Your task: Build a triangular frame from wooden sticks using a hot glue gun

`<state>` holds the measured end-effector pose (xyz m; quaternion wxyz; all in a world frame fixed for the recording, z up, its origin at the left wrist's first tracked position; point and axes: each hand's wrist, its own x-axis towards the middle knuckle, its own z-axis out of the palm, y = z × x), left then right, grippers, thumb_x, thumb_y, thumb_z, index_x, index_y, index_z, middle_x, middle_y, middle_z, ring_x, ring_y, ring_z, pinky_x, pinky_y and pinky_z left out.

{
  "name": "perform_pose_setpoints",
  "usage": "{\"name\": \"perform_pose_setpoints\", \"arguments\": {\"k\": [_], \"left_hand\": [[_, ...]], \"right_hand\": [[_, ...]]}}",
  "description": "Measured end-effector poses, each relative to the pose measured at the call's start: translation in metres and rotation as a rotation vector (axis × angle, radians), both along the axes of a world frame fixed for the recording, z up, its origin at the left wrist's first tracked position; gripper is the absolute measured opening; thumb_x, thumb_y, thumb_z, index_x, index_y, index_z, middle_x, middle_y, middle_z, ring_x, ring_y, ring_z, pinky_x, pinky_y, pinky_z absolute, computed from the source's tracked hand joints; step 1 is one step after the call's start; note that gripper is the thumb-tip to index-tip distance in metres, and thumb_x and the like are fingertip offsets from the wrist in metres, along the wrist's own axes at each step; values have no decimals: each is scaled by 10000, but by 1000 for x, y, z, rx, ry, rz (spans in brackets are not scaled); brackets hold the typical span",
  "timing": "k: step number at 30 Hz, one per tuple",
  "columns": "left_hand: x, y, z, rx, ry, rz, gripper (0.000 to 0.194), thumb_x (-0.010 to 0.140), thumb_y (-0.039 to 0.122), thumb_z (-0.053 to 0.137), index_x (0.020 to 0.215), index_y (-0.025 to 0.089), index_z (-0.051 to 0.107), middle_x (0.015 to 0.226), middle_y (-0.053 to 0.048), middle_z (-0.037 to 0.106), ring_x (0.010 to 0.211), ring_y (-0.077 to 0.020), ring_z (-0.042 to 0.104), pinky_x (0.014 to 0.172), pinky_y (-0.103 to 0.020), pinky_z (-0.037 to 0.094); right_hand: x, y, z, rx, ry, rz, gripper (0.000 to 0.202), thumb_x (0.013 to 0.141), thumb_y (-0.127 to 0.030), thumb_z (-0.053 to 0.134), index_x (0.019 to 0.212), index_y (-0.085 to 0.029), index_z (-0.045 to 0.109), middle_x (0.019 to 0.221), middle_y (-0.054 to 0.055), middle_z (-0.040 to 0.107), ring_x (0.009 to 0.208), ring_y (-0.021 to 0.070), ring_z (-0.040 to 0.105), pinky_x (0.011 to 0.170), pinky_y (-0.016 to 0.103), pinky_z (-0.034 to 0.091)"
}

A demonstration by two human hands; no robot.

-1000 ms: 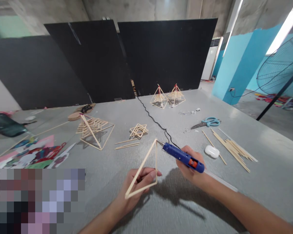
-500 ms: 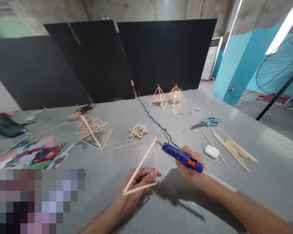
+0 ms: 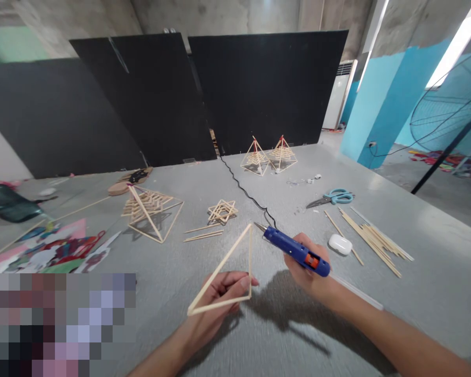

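Observation:
My left hand (image 3: 225, 293) is closed on a triangle of thin wooden sticks (image 3: 220, 266), gripping its right side near the lower corner. One corner of the triangle points up and away from me. My right hand (image 3: 308, 264) is wrapped round a blue glue gun (image 3: 294, 251), with a clear glue stick (image 3: 357, 293) sticking out of its back end. The gun's metal nozzle is just right of the triangle's top corner, with a small gap between them. Beyond the triangle lie a star-shaped stack of sticks (image 3: 222, 211) and a few loose sticks (image 3: 203, 235).
A stick pyramid (image 3: 153, 209) stands left, two more (image 3: 255, 157) at the back. On the right are scissors (image 3: 339, 196), a white case (image 3: 340, 244) and wooden sticks (image 3: 371, 241). A black cord (image 3: 247, 193) crosses the table (image 3: 172, 272). Colourful cutouts (image 3: 63, 248) lie left.
The glue gun has moved slightly right, away from the triangle's top corner. The triangle's lower left corner has shifted left. The lights on the back right pyramid no longer glow.

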<state>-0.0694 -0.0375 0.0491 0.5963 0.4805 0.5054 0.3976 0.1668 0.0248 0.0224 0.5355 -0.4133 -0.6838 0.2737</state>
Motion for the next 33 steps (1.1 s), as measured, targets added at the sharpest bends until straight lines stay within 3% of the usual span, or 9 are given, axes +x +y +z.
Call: {"name": "perform_pose_setpoints", "arguments": {"k": [4,13,23,33], "left_hand": [[0,-1,1,-4,-4,-3,781,689,879,856,918,133,831,590,57,409,543,-78,280,513,-232,208],[1,1,5,50,93,-18,864,690,947,791,917,116,844,564,45,410,532,-90,311,507,-239,208],[0,2,-4,118,94,-55,793,794,886,763,887,104,850,564,50,371,529,-84,262,503,-238,191],[-1,3,0,152,119,-76,807,816,885,745,958,106,896,561,52,323,528,-87,261,512,-247,188]], "right_hand": [[0,-1,-1,-19,6,21,96,839,-307,690,816,-304,597,542,-63,576,445,145,481,442,298,355],[2,-7,17,3,-40,75,120,824,-329,693,825,-306,575,527,-64,557,436,142,458,457,300,340],[3,-8,18,18,-60,129,102,862,-309,673,886,-309,573,553,-63,573,444,138,460,457,289,343],[1,-7,14,18,-14,154,134,905,-391,665,861,-275,614,552,-59,540,447,128,441,447,269,340]]}}
